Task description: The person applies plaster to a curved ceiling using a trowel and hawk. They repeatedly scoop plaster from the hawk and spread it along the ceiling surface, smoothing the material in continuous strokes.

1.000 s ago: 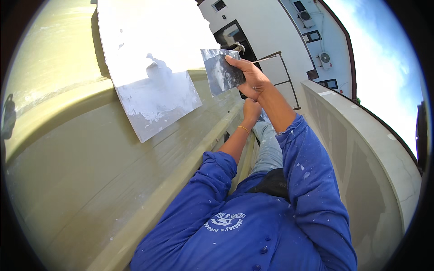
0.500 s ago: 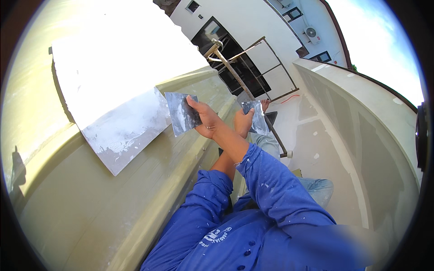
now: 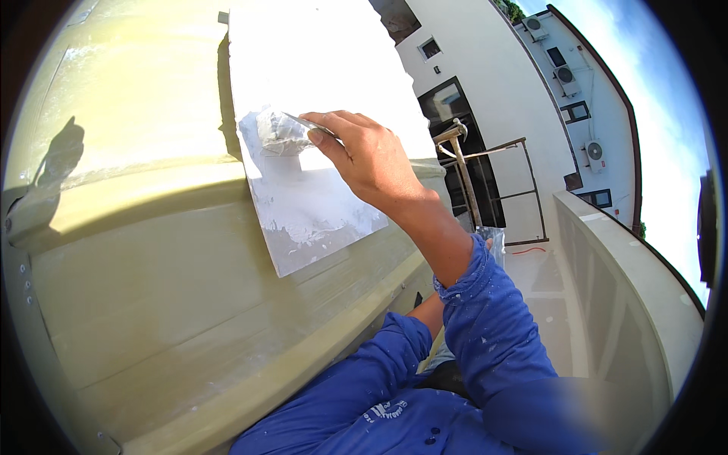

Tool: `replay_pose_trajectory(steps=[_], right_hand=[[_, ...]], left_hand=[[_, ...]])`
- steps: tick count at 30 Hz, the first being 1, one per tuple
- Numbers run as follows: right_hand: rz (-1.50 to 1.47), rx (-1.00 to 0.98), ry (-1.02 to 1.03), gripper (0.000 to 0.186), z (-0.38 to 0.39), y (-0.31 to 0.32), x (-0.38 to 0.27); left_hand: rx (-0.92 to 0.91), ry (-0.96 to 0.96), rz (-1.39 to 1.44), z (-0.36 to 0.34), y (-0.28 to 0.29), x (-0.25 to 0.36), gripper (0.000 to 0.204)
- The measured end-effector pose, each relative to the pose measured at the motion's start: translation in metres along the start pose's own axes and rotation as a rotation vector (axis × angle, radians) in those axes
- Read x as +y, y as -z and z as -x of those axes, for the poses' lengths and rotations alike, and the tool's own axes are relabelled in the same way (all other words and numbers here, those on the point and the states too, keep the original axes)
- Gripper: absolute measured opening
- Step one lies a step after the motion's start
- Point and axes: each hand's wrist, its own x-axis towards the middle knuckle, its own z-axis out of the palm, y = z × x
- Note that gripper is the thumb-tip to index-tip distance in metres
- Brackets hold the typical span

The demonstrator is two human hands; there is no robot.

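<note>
My right hand (image 3: pixel 368 152) reaches across to the upper left, pinching a flat metal scraper (image 3: pixel 322 127) loaded with a lump of white compound (image 3: pixel 282 135). The scraper is over a board (image 3: pixel 282 254) smeared with the same white paste, whose sunlit upper part is washed out by glare. Crossed beneath the right forearm, my left arm (image 3: pixel 429 312) extends to the right. Most of my left hand (image 3: pixel 489 244) is hidden; a few fingers show beside a second flat metal blade (image 3: pixel 498 241).
The board lies on a large yellowish moulded surface (image 3: pixel 167 296) with ridges. A metal frame (image 3: pixel 523 189) stands ahead, before a white building (image 3: pixel 478 53) with a dark doorway. On the right runs a low grey wall (image 3: pixel 629 280), with a pale floor (image 3: pixel 542 284) beside it.
My right hand has moved up over the board, and its scraper now carries a lump of compound. My left hand has become mostly hidden behind the right forearm. The view has shifted left.
</note>
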Motion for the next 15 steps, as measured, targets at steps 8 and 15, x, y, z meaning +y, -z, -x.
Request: replay_pose_trajectory(steps=[8,15], right_hand=[[-0.029,-0.279,0.142,0.026,-0.004,0.023,0.019],[-0.085,-0.463,0.012,0.034,-0.110,0.013,0.057]], left_hand=[[0.183,-0.077,-0.252,-0.021,-0.005,0.008,0.033],[0.054,-0.032,-0.078,-0.018,0.006,0.047,0.031]])
